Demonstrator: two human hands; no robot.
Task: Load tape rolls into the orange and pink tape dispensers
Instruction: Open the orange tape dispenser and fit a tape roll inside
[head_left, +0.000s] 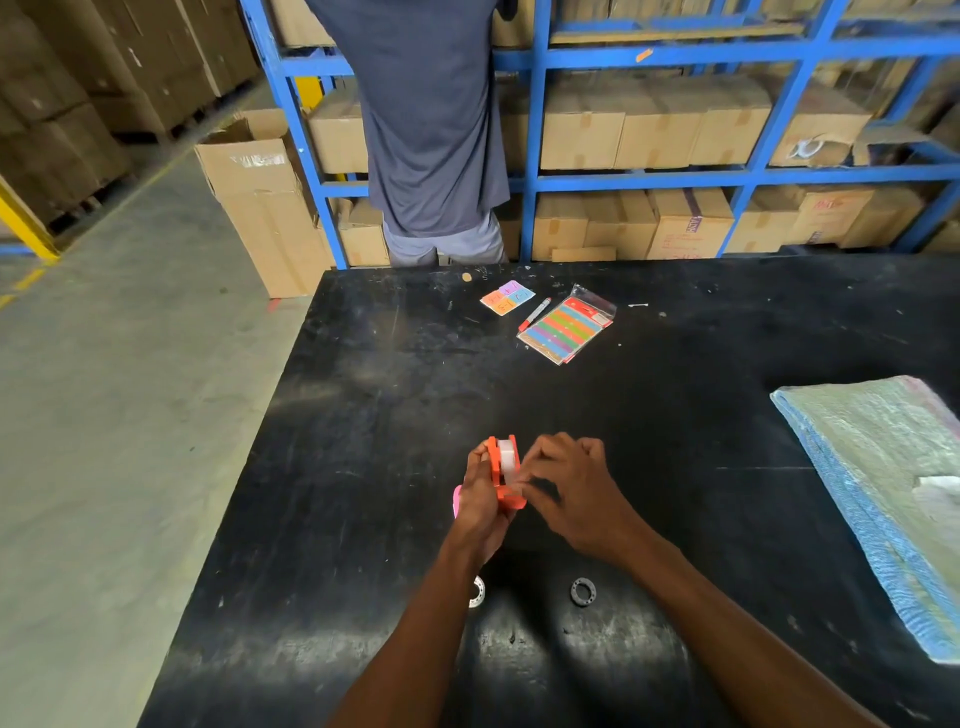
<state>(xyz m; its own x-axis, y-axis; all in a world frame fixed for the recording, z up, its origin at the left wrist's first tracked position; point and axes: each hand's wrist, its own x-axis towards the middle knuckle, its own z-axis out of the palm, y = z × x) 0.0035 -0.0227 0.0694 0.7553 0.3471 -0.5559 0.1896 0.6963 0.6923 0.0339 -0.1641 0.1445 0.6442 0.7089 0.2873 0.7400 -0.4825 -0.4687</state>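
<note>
Orange tape dispenser (500, 475) held upright above the black table (395, 395), near its front middle. Open-sided orange frame, a whitish translucent tape roll (508, 457) seated inside, flat orange foot at the bottom. Just behind the left hand (480, 501), a sliver of the pink tape dispenser (456, 500), mostly hidden; whether held or resting on the table, cannot tell.

Left hand wrapped around the orange dispenser from the left side, grip closed on its frame, forearm rising from the lower edge. Right hand (574, 493) just beside the dispenser on the right, fingers curled, thumb and fingertips (525, 480) pinched narrow at the roll's lower edge; blurred, so what they pinch cannot be made out.

On the table nearer the body: a pale ring (477, 591) partly under the left forearm, a dark ring (583, 591) well apart to its right. Far side: coloured cards (507, 297), a red marker (535, 313), a packet of striped labels (567, 326). Folded blue-edged cloth (883, 499) at right.
</note>
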